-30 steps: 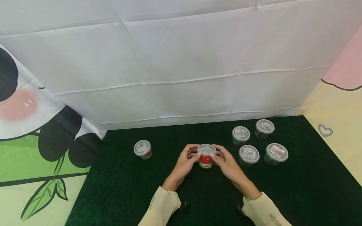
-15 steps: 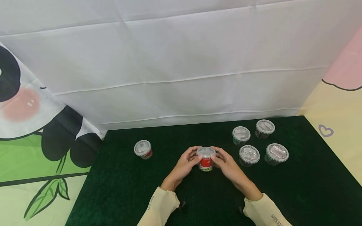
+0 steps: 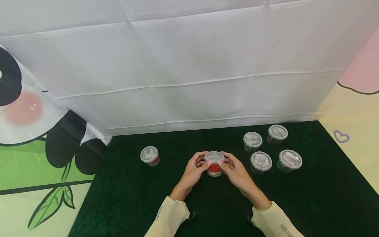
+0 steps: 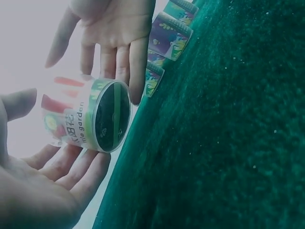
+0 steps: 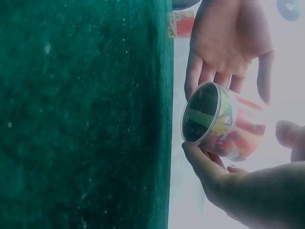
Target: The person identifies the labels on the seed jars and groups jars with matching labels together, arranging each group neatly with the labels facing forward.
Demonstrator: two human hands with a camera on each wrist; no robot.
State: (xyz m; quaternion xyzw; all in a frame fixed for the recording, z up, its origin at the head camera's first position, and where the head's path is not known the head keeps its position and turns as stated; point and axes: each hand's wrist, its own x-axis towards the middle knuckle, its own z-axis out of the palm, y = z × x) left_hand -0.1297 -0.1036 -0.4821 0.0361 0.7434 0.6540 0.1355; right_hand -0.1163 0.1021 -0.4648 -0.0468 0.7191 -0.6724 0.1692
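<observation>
A white cloth backdrop (image 3: 189, 65) fills the upper half of the frame, and below it we find a table (image 3: 124, 204) covered in dark green. Printed panels close both sides, one with a panda-like figure (image 3: 17, 125) at the left, one pale yellow (image 3: 355, 112) at the right.

Two pale sleeves (image 3: 168, 215) enter at the bottom edge. From them reach the left hand (image 3: 192, 171) and the right hand (image 3: 238, 172), meeting at lower centre.

Four lidded cups (image 3: 261, 162) stand grouped at centre right; a lone cup (image 3: 149, 156) with a red label stands at centre left.

Between the hands is the held cup (image 3: 214, 169), red-labelled and clear-lidded. Both hands pinch its sides, thumbs on the near face; the wrist views show its base, so we judge it raised off the cloth. Against half a second ago, we note it slightly higher in the frame, the other cups unmoved on the table: we read this as a small adjustment within a steady two-handed hold.
</observation>
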